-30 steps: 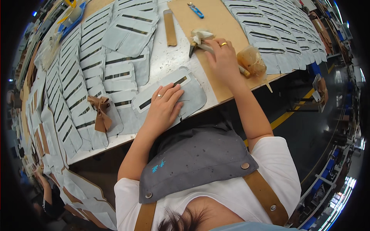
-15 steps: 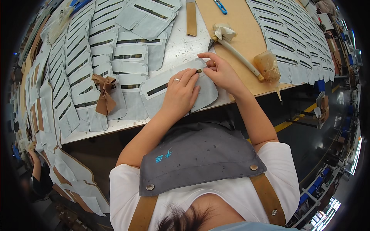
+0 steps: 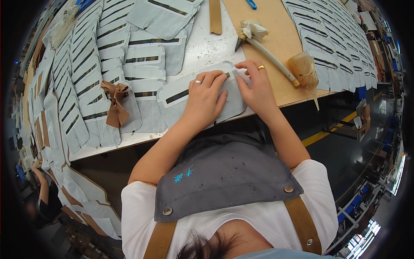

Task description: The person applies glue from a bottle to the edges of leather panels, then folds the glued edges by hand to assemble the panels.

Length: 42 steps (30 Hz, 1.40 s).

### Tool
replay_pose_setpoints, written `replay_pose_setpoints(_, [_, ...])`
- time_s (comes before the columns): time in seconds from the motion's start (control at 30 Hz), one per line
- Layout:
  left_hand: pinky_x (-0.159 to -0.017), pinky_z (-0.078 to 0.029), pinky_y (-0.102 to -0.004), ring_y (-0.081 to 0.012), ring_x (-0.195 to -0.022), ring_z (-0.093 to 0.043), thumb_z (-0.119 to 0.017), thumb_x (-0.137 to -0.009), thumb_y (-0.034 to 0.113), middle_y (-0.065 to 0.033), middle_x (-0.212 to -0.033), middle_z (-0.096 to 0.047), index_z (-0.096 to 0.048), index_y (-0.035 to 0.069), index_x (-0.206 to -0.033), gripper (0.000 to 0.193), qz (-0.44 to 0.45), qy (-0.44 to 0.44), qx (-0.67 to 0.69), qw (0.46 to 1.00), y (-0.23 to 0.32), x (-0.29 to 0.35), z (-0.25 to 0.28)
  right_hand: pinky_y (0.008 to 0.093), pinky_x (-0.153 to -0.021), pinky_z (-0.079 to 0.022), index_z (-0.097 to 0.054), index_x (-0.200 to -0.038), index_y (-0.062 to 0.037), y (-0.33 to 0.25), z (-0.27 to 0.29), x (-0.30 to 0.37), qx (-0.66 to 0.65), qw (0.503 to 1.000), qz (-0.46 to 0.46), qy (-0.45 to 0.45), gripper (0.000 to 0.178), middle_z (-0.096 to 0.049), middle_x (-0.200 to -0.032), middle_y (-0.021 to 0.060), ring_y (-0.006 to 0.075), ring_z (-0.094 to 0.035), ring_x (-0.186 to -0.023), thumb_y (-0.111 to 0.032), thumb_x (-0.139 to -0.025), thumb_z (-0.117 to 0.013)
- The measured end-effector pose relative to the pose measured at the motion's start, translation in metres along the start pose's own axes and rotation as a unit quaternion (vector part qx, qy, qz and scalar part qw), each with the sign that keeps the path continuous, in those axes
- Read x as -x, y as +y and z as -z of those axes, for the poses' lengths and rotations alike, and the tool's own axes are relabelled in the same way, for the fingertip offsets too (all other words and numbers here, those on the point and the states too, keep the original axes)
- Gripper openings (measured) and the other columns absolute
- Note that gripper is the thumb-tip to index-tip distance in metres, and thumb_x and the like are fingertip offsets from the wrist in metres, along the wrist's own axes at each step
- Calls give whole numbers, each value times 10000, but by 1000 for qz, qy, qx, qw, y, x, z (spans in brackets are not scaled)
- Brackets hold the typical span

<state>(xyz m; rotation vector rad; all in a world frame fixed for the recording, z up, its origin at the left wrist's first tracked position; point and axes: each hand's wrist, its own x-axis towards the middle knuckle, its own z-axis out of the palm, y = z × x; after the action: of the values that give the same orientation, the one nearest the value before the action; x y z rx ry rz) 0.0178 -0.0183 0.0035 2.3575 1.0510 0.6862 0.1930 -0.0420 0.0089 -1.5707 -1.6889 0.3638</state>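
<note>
Hands hide panel (image 3: 172, 97) middle (mostly).

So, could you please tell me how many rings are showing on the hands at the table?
2. One ring is on the left hand; one gold ring is on the right hand. Both hands press the pale grey panel. Folded fingers could hide more.

two hands are in view: the left hand (image 3: 202, 101) and the right hand (image 3: 256, 88), each with one ring. under them lies one grey piece (image 3: 181, 93). many more grey pieces cover the surface (image 3: 202, 43), too many and too overlapped to count exactly. one brown bow (image 3: 114, 101) sits among them. one tan board (image 3: 276, 26) carries one white-handled tool (image 3: 267, 54) and one brush (image 3: 304, 69). one wooden strip (image 3: 215, 15) and one blue tool (image 3: 252, 4) lie farther back.
</note>
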Motion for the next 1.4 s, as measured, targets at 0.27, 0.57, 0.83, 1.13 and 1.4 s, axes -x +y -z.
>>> replay_pose_setpoints(0.27, [-948, -363, -411, -289, -1152, -473, -631, -828, 125, -80, -1242, -543, -584, 60, -1210, 390, 2, -8, -27, 1000, 0, -4, -1, 364, -784, -427, -655, -980, -55, -1, -2, 20, 105, 990, 93, -13, 210, -620, -928, 36, 225, -569, -936, -20, -774, -632])
replay_pose_setpoints(0.57, [-937, -348, -430, -275, -1158, -471, -613, -846, 140, -62, -1269, -530, -572, 99, -1250, 409, 4, -23, -84, 996, 5, -5, -3, 341, -779, -411, -659, -1017, -70, -2, -3, 22, 149, 983, 108, -12, 236, -617, -927, 7, 180, -558, -906, -56, -782, -635])
replay_pose_setpoints(0.83, [-922, -358, -417, -270, -1161, -483, -578, -863, 90, -55, -1262, -548, -576, 87, -1211, 348, 14, -19, -54, 998, 4, -7, -1, 333, -777, -404, -672, -1017, -75, -3, -5, 22, 181, 974, 137, -9, 253, -617, -933, 1, 166, -552, -894, -81, -766, -639])
replay_pose_setpoints(1.13, [-915, -373, -379, -253, -1155, -492, -592, -871, 126, -46, -1238, -540, -576, 92, -1214, 345, -20, 2, -123, 992, 7, -9, -7, 340, -791, -405, -681, -1022, -79, -7, -4, 22, 212, 969, 127, -15, 262, -622, -943, -1, 170, -552, -886, -88, -764, -636])
replay_pose_setpoints(1.4, [-964, -409, -352, -304, -1106, -529, -569, -872, 40, -162, -1203, -537, -548, 30, -1227, 356, 61, 37, 95, 993, -41, -1, 61, 368, -919, -364, -686, -1099, -120, -2, 9, 24, 237, 964, 115, -39, 324, -635, -1003, 36, 210, -559, -982, -44, -788, -636])
